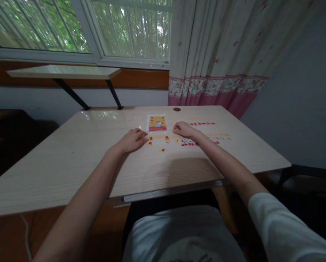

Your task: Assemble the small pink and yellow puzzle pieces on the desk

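Note:
A picture card (157, 123) with a white animal on yellow above a red band lies on the desk. Just below it, small yellow puzzle pieces (159, 137) form a partly joined border. My left hand (134, 140) rests at the border's left side, fingers stretched out and nothing visible in them. To the right of the card, my right hand (184, 130) is closed in a pinch, with a bit of yellow puzzle piece at its fingertips. Under and beyond the right forearm lie rows of loose red pieces (202, 123) and white-patterned pieces (220, 138). One small piece (162, 150) lies apart, nearer to me.
The pale wooden desk (78, 156) has a raised shelf (67, 71) on black legs at its back left. A round dark cable hole (176, 109) sits near the back edge. Behind stand a barred window (130, 32) and a floral curtain (212, 47).

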`<move>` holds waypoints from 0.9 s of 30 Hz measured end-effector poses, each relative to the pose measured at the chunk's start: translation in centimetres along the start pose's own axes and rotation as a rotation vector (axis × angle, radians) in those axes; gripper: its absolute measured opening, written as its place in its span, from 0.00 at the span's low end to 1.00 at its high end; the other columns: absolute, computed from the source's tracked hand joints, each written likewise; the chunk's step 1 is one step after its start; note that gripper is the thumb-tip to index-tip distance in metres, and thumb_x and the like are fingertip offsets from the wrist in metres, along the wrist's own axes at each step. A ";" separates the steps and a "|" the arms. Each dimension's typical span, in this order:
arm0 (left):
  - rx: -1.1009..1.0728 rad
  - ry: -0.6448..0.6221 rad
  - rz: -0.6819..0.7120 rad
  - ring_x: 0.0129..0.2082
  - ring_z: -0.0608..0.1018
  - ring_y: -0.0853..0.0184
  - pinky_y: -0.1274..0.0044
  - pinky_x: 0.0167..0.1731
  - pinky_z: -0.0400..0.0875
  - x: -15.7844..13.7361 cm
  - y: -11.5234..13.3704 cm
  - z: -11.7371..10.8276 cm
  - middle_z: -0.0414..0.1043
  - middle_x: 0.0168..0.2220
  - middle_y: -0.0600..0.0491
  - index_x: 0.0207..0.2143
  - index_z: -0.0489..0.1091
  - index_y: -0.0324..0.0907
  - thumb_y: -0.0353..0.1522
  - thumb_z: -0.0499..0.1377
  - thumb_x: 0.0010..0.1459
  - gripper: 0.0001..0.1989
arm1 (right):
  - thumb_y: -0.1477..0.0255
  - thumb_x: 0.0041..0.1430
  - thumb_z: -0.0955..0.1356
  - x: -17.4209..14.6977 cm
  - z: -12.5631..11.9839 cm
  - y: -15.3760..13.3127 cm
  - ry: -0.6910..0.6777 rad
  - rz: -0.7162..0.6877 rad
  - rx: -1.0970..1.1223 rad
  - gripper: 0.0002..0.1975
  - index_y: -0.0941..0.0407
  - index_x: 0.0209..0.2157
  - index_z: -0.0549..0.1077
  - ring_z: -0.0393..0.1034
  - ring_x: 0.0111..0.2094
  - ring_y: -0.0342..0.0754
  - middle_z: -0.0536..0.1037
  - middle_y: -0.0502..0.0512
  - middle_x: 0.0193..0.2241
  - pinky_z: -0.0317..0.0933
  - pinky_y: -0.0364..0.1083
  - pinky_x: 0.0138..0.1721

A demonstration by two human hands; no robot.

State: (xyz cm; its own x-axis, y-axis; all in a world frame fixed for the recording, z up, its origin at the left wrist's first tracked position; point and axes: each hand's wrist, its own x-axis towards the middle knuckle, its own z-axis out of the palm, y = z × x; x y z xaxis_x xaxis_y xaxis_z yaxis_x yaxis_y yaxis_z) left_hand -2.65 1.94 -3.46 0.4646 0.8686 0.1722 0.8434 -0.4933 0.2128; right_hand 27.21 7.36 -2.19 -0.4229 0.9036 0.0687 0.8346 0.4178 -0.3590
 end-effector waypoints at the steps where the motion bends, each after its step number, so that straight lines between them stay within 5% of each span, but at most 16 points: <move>1: 0.000 -0.001 -0.003 0.48 0.71 0.55 0.63 0.52 0.63 0.0 0.0 0.0 0.69 0.47 0.40 0.49 0.72 0.36 0.49 0.44 0.61 0.30 | 0.73 0.56 0.69 0.0 0.0 0.0 0.002 0.008 0.019 0.10 0.62 0.40 0.75 0.69 0.35 0.44 0.77 0.59 0.37 0.58 0.41 0.37; 15: -0.067 0.047 -0.003 0.46 0.72 0.55 0.61 0.50 0.64 0.1 0.2 -0.2 0.72 0.45 0.43 0.47 0.72 0.40 0.47 0.48 0.59 0.25 | 0.77 0.53 0.68 -0.6 0.1 -0.6 0.141 -0.091 0.303 0.13 0.60 0.42 0.76 0.64 0.27 0.40 0.75 0.50 0.27 0.57 0.40 0.32; 27: -0.582 0.229 -0.149 0.27 0.72 0.67 0.74 0.30 0.67 0.5 6.3 0.2 0.76 0.28 0.51 0.35 0.77 0.40 0.43 0.58 0.54 0.16 | 0.69 0.48 0.73 -2.5 2.5 -5.7 0.032 0.065 1.217 0.10 0.58 0.33 0.76 0.68 0.26 0.38 0.77 0.51 0.28 0.64 0.40 0.30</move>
State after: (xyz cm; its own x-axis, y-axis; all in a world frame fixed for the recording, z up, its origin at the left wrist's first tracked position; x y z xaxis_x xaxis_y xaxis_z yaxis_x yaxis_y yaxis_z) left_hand 2.93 -0.74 -2.28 0.2300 0.9295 0.2883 0.5802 -0.3688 0.7262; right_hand 22.65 2.46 -2.62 -0.3694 0.9286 0.0343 -0.0289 0.0255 -0.9993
